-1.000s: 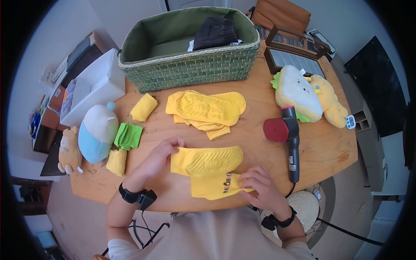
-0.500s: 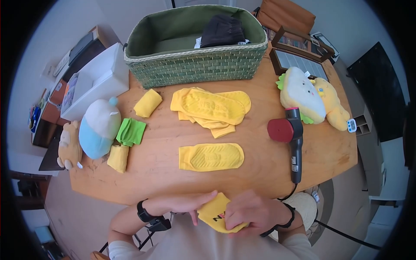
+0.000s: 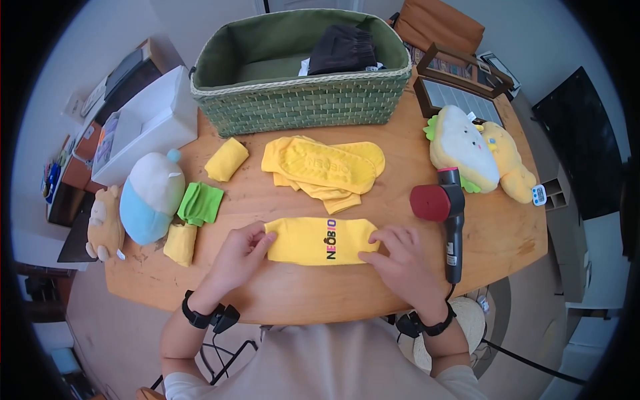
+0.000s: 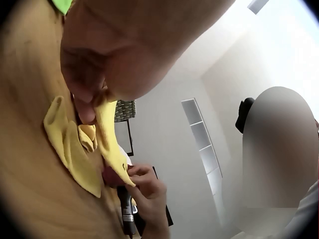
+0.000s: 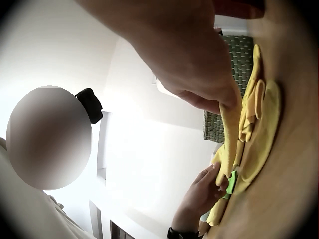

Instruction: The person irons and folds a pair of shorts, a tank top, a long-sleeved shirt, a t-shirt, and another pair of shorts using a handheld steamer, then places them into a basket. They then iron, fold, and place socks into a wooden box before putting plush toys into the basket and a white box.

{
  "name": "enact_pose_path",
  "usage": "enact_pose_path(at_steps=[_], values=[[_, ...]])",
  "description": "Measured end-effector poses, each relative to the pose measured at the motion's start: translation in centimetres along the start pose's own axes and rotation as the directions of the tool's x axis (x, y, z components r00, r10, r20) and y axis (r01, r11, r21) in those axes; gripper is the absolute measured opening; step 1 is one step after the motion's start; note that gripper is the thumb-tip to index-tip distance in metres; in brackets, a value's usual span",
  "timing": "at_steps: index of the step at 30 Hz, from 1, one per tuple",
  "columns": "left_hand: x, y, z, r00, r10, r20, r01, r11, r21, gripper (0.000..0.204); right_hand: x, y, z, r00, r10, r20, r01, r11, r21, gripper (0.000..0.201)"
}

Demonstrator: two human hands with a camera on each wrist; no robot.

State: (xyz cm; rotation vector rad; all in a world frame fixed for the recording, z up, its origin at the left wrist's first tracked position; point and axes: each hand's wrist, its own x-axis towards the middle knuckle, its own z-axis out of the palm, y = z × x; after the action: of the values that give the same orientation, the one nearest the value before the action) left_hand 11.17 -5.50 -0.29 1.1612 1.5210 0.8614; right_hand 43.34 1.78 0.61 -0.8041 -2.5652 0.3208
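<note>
A yellow sock [image 3: 303, 241] with "NEOBIO" lettering is stretched flat between both hands. My left hand [image 3: 241, 250] pinches its left end, and my right hand [image 3: 400, 260] pinches the right end. In the left wrist view the held sock [image 4: 110, 142] hangs above a second yellow sock [image 4: 75, 154] lying on the table; from the head view that lower one is hidden beneath it. Behind them lies a pile of yellow socks [image 3: 320, 167] with grip soles facing up.
A green woven basket [image 3: 300, 107] with dark clothing [image 3: 343, 50] stands at the back. Rolled yellow socks [image 3: 227, 160], a green folded cloth [image 3: 200, 203] and plush toys [image 3: 152, 200] lie left. A hair dryer [image 3: 453, 233] and more plush toys [image 3: 463, 147] lie right.
One sock of the pair was laid grip-side up on the table while the other was handled near my body. Both hands have since brought that lettered sock forward over the first.
</note>
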Motion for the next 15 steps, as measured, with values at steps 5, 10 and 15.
enact_pose_path(at_steps=[5,10,15], values=[[0.2,-0.8,0.7,0.992,0.111,-0.053,-0.080,0.911,0.404,0.013,-1.0,0.2,1.7,0.990,0.081,0.113,-0.077,0.996,-0.037,0.023],[0.5,-0.6,0.2,0.998,-0.002,-0.068,0.031,0.901,0.432,0.019,-0.5,-0.1,1.3,0.958,0.264,0.115,-0.277,0.954,0.117,0.031],[0.8,0.7,1.2,0.974,0.149,-0.172,-0.012,0.787,0.617,0.026,0.0,0.0,2.7,0.865,0.498,0.053,-0.500,0.866,0.022,0.027]])
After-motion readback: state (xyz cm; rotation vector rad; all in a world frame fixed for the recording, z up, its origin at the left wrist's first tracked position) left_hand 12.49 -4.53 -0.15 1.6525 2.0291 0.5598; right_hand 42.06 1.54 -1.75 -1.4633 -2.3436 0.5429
